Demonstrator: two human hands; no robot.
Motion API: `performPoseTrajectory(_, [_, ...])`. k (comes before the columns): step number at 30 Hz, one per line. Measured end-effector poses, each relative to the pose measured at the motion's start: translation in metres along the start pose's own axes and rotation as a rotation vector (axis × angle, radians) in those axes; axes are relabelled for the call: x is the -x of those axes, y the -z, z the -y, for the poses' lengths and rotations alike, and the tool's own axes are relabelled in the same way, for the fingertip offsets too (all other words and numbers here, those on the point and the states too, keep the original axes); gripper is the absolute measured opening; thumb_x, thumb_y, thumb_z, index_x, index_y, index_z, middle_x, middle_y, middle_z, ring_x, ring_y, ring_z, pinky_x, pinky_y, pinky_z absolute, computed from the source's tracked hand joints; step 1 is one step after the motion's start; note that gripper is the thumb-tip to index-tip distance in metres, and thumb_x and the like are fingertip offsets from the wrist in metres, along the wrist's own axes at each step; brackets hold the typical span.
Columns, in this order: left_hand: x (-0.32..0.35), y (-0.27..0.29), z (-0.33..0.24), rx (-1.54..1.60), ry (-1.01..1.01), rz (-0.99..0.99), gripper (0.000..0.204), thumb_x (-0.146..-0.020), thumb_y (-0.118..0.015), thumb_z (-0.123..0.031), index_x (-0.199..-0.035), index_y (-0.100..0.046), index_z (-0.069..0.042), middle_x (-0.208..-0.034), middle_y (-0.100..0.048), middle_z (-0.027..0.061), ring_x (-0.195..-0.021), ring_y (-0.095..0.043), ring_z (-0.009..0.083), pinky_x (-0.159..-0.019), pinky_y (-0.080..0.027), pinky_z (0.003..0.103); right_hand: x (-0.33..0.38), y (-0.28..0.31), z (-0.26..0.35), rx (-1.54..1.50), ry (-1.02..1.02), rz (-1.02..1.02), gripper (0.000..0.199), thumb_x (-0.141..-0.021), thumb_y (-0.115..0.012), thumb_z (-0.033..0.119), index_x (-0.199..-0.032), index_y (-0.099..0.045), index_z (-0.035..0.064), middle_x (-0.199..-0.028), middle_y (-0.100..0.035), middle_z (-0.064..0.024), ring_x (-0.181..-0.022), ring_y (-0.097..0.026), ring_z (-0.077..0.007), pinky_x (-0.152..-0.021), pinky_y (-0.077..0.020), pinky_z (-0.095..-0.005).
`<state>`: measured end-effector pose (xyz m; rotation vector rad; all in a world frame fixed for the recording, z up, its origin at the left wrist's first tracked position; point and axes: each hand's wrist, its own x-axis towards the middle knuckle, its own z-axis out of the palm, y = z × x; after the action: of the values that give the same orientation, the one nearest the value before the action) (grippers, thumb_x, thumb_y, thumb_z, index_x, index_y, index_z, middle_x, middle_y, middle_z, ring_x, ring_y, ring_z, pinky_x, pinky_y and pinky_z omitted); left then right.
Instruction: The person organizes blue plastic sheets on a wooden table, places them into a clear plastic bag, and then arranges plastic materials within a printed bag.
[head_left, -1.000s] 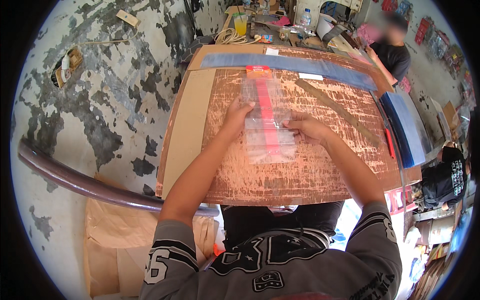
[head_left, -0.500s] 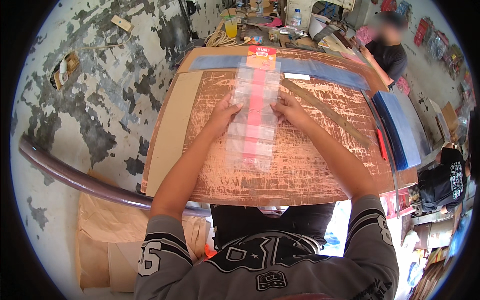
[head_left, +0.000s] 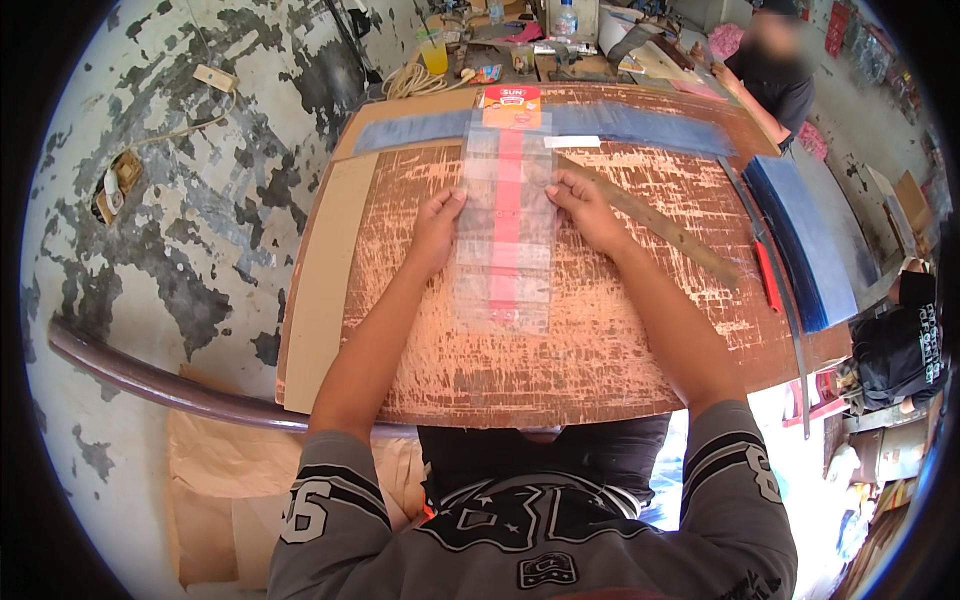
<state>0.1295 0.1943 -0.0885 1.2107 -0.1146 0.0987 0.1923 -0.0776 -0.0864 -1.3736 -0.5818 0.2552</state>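
A long clear plastic pocket strip (head_left: pixel 507 230) lies along the middle of the worn brown table, with a pink band down its centre. A red and orange header card (head_left: pixel 512 106) tops its far end. My left hand (head_left: pixel 436 228) is closed at the strip's left edge, thumb and fingers pinched together. Opposite it, my right hand (head_left: pixel 588 208) pinches the right edge at about the same height. The fingertips beneath the plastic are partly hidden.
Blue plastic film (head_left: pixel 640 130) and a small white piece (head_left: pixel 572 142) lie beyond. To the right are a brown ruler (head_left: pixel 660 225), a red-handled cutter (head_left: pixel 767 278) and a blue sheet stack (head_left: pixel 795 240). Cardboard (head_left: pixel 335 270) covers the left edge. A person (head_left: pixel 775 80) sits at far right.
Both hands have shifted slightly toward the strip's outer edges and a little farther up it. The strip looks flatter, and the whole view has shifted slightly.
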Motion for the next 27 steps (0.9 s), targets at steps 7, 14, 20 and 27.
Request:
performPoseTrajectory(7, [0.001,0.002,-0.009,0.109,0.025,-0.001,0.027,-0.102,-0.049,-0.009,-0.124,-0.06,0.002,-0.113,-0.07,0.0132,-0.098,-0.068,0.021,-0.088,-0.055,0.036,-0.001,0.003,0.0,-0.094,-0.05,0.073,0.032,-0.1,-0.053,0.006,-0.13,-0.059,0.0011,-0.102,-0.067,-0.0029,-0.083,-0.062,-0.0099,-0.068,-0.0516,-0.0246])
performPoseTrajectory(14, [0.001,0.005,-0.007,0.063,0.021,0.016,0.032,-0.098,-0.055,-0.009,-0.129,-0.058,0.0,-0.103,-0.068,0.0076,-0.088,-0.065,0.0176,-0.082,-0.054,0.034,-0.001,0.006,0.005,-0.019,-0.039,0.084,0.029,-0.101,-0.059,0.013,-0.129,-0.06,0.0025,-0.104,-0.068,-0.0001,-0.086,-0.062,-0.0088,-0.072,-0.0507,-0.0241])
performPoseTrajectory(20, [0.006,0.006,-0.012,-0.126,0.0,0.11,0.027,-0.097,-0.062,-0.01,-0.123,-0.064,-0.001,-0.089,-0.063,-0.0014,-0.079,-0.057,0.0075,-0.069,-0.046,0.023,0.004,-0.013,0.015,-0.061,-0.045,-0.032,0.029,-0.098,-0.069,0.018,-0.124,-0.064,0.0062,-0.094,-0.067,0.0049,-0.079,-0.058,-0.0022,-0.065,-0.0453,-0.0184])
performPoseTrajectory(27, [0.009,-0.006,-0.009,-0.118,-0.02,0.073,0.026,-0.099,-0.063,-0.014,-0.122,-0.065,-0.003,-0.091,-0.064,-0.0031,-0.072,-0.052,0.0031,-0.062,-0.04,0.02,0.002,-0.004,0.011,0.048,-0.074,0.023,0.029,-0.097,-0.069,0.015,-0.124,-0.065,0.0051,-0.106,-0.071,-0.0001,-0.09,-0.062,-0.0058,-0.076,-0.049,-0.022])
